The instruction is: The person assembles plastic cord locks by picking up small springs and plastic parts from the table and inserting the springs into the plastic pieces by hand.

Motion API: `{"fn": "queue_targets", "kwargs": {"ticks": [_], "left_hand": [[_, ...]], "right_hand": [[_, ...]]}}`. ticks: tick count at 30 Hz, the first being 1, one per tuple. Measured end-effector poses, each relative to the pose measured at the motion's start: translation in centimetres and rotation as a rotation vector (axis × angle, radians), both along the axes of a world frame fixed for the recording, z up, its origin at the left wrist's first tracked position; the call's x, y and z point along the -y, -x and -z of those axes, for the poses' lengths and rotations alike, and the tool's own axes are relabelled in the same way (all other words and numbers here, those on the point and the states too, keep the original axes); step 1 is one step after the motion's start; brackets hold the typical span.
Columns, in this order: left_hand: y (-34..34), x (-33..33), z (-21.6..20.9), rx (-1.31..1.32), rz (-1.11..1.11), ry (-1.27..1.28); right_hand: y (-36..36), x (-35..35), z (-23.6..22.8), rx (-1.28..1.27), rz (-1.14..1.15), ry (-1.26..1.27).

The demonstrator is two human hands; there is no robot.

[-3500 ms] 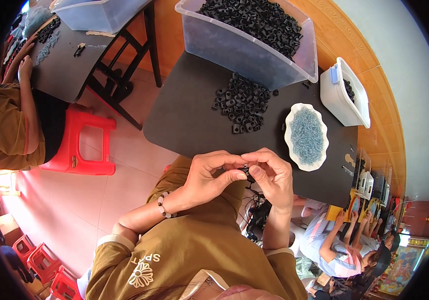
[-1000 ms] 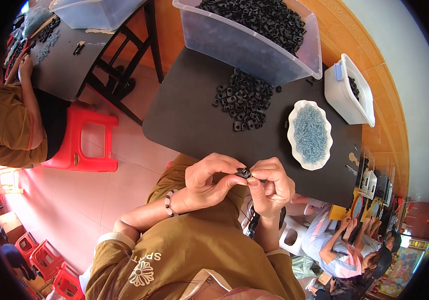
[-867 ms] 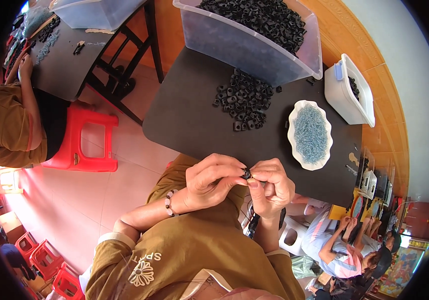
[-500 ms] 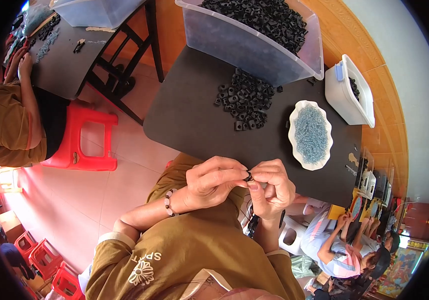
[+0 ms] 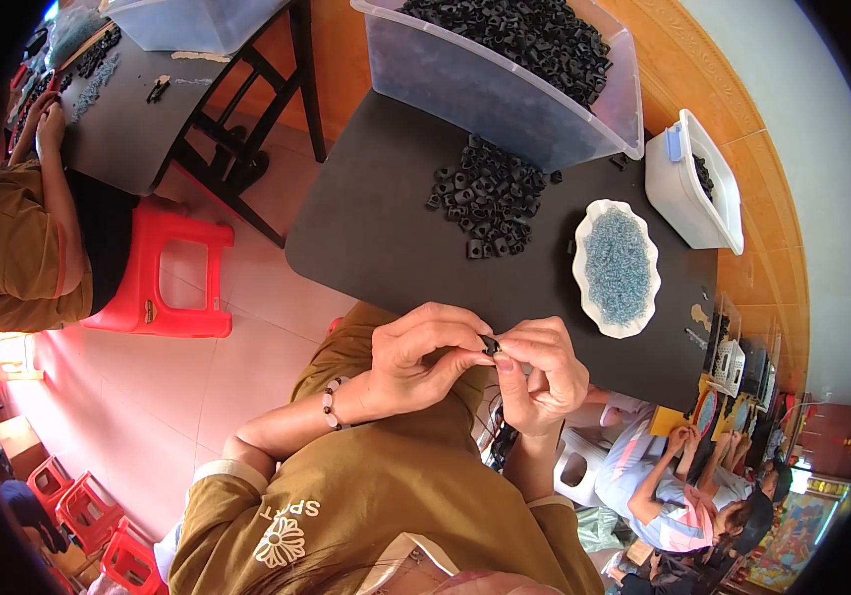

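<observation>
Here, the left hand (image 5: pixel 415 357) and right hand (image 5: pixel 542 372) pinch a small black plastic piece (image 5: pixel 490 345) from opposite sides, likely steadying it; the black plastic heap (image 5: pixel 490 193) at its twelve o'clock and white scalloped dish (image 5: pixel 618 329) of tiny bluish bits (image 5: pixel 622 268) at two seem placed for reach

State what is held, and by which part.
A small black piece: the left hand pinches its left side, the right hand pinches at its right; exact parts are hidden.

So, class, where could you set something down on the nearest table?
Bare: the tabletop left of the black-piece pile, and between the white dish and the near edge. Crowded: the far side, with the large bin and white tub.
</observation>
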State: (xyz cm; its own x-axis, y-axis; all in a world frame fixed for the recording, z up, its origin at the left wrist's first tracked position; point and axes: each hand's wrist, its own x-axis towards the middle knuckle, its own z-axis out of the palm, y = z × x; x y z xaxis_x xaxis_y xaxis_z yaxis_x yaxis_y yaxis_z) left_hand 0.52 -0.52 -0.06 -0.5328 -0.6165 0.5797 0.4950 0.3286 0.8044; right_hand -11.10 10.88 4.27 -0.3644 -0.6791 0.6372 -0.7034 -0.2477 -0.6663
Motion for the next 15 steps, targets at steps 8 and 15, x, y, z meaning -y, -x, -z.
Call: {"fn": "queue_targets", "kwargs": {"ticks": [8,15], "left_hand": [[-0.65,-0.45,-0.15,0.006,0.322,-0.489],[-0.72,-0.05,-0.31,0.096,0.447,-0.711]], "right_hand": [[0.06,-0.24,0.14,0.041,0.048,-0.023],[0.43,-0.26,0.15,-0.099,0.067,-0.054]]}}
